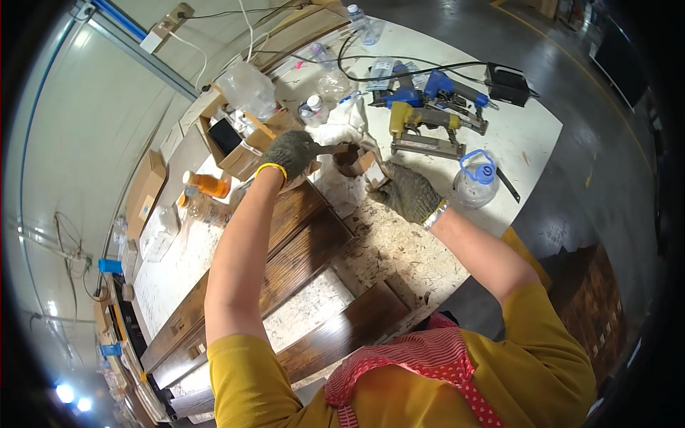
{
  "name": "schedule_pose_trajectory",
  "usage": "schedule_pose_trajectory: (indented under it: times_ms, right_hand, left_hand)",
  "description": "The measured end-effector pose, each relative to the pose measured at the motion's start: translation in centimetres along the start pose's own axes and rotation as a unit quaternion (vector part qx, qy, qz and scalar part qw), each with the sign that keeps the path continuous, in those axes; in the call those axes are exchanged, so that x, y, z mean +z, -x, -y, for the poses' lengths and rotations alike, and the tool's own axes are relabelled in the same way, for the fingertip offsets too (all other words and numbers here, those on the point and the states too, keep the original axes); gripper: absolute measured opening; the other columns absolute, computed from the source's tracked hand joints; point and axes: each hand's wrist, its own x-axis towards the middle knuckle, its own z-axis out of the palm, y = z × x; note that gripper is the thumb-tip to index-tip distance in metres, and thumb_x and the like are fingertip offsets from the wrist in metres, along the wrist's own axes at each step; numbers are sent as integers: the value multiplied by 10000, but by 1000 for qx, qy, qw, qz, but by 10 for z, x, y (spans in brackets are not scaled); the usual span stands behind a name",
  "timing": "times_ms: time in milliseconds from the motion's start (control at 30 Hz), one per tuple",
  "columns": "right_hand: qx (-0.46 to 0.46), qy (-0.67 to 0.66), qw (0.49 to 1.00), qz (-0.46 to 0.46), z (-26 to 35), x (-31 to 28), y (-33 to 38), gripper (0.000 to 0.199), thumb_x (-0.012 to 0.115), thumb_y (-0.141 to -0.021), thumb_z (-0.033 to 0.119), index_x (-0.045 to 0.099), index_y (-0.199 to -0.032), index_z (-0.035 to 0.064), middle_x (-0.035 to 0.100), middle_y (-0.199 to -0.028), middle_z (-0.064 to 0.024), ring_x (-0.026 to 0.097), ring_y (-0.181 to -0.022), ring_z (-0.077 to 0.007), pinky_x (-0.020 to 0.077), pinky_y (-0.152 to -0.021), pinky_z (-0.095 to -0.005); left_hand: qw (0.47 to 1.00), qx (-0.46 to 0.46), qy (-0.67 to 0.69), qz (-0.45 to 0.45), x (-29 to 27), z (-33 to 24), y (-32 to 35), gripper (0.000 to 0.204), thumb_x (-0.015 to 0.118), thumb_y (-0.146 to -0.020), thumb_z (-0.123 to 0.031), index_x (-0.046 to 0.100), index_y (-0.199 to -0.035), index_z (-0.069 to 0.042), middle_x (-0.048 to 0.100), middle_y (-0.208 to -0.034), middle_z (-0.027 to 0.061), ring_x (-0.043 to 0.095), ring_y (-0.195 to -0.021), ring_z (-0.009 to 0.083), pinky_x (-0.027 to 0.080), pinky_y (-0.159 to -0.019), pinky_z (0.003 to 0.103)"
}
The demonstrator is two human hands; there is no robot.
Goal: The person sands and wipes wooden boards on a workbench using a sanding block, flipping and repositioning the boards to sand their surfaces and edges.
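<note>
Dark-stained wooden boards lie side by side along the counter, running from the lower left toward the middle, just below both hands. In the head view, the left hand, in a grey knit glove with a yellow cuff, has its grip clamped on a brown brush handle that reaches to the right, to a small dark pot. The right hand, gloved the same way, rests on the pale, speckled counter top just right of the pot, its fingers curled near a small wooden piece; whether that grip is closed on anything I cannot tell. White rags lie under and around the pot. Beyond the hands, a yellow nail gun and a blue one lie close together, with black cables running past them. A clear plastic jug with a blue handle stands right of the right hand. An orange bottle lies at the left, near open cardboard boxes.
</note>
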Motion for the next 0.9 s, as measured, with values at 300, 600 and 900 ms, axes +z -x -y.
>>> schedule_pose_trajectory:
  times_ms: [300,600,900]
  right_hand:
    - [-106,184,973,94,-22,16,-53,259,452,-1031,199,515,-1258,90,628,-1089,-23,647,-841,-128,601,-725,-263]
    - [-6,-102,994,37,-15,34,-45,136,475,-993,71,554,-1098,41,650,-943,-101,664,-769,-178,604,-634,-287]
    - [-8,-84,976,199,-2,30,-24,243,491,-1010,201,557,-1178,38,660,-1032,-104,672,-931,-198,593,-780,-300]
  left_hand:
    - [930,-131,330,-95,25,6,39,236,559,-885,-121,722,-1055,-120,668,-909,171,644,-877,317,504,-820,362]
    - [922,-114,364,-70,43,0,47,163,542,-936,-158,640,-1038,-77,621,-934,87,580,-876,211,467,-803,340]
    - [909,-99,397,-80,63,7,46,195,610,-915,-167,675,-1061,-55,653,-953,96,610,-877,235,489,-810,343]
